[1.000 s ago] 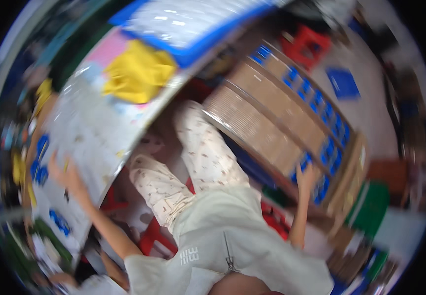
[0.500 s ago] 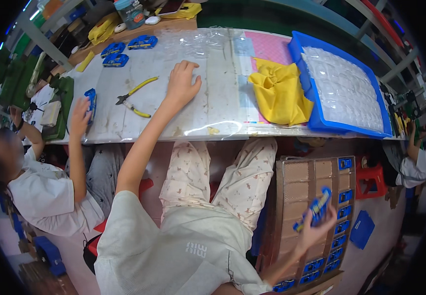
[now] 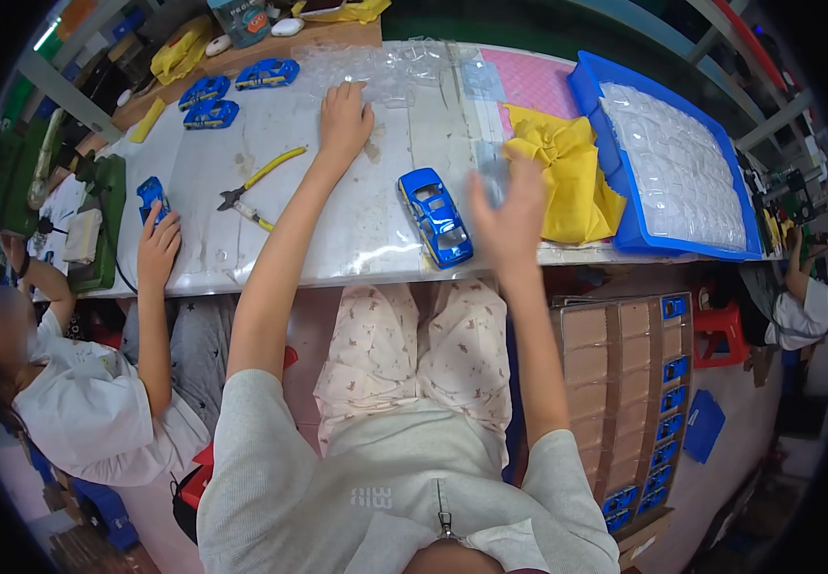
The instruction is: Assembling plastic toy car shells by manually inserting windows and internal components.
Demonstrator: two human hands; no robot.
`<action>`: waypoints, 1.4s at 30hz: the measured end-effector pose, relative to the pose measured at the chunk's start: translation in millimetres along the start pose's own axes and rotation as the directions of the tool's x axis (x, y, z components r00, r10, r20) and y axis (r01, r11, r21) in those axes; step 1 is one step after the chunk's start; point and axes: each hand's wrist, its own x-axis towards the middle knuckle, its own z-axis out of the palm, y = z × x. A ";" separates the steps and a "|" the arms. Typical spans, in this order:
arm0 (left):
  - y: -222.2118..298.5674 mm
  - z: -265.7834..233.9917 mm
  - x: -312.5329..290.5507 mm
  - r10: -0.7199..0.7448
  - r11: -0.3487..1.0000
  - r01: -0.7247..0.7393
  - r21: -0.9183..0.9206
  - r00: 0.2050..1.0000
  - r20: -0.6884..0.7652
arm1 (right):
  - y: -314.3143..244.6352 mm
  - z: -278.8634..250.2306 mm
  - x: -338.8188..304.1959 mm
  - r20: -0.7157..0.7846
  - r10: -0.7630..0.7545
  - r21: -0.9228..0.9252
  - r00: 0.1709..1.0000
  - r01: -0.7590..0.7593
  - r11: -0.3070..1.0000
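Note:
A blue toy car [image 3: 435,218] lies on the table near its front edge, with pale openings at its windows. Just right of it is my right hand [image 3: 511,215], smeared by motion, its thumb and fingers apart and nothing in it. My left hand [image 3: 345,120] rests farther back with fingers stretched out, the tips at the edge of a pile of small clear plastic pieces [image 3: 385,75]. Left of my left forearm lie yellow-handled cutters [image 3: 275,170]. Three more blue toy cars [image 3: 267,73] stand at the back left.
A yellow cloth [image 3: 576,182] lies beside a blue tray [image 3: 639,225] filled with clear plastic parts. Below the table on the right, a divided box [image 3: 600,335] holds several blue cars. At left, a co-worker's hand [image 3: 158,251] touches a blue car [image 3: 153,198].
My right hand has come up from the box to the table, and the blue car it held now lies there, let go. My left hand has moved farther back to the clear pieces.

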 end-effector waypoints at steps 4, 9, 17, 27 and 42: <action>11.6 -10.8 3.0 0.046 0.998 -0.045 0.038 0.999 -0.029 | 59.2 -17.5 30.5 -0.232 -0.261 -0.483 0.937 0.122 0.867; 10.1 -10.5 5.5 0.041 0.999 -0.036 0.037 0.990 -0.137 | 80.4 -15.0 21.7 0.177 0.063 -0.165 0.982 -0.033 0.986; 14.3 -17.9 9.8 0.024 0.999 -0.017 0.027 0.964 -0.264 | -14.4 14.7 -7.7 0.329 -0.351 0.301 0.877 0.254 0.919; 17.5 -38.1 7.2 -0.148 0.979 0.112 -0.168 0.963 -0.223 | 72.3 12.5 77.9 -0.025 -0.059 -0.192 0.998 0.053 0.980; 81.5 -135.3 -80.5 -0.413 0.859 0.491 -0.143 0.832 0.371 | -18.0 20.3 -40.0 0.283 0.000 0.061 0.959 -0.018 0.998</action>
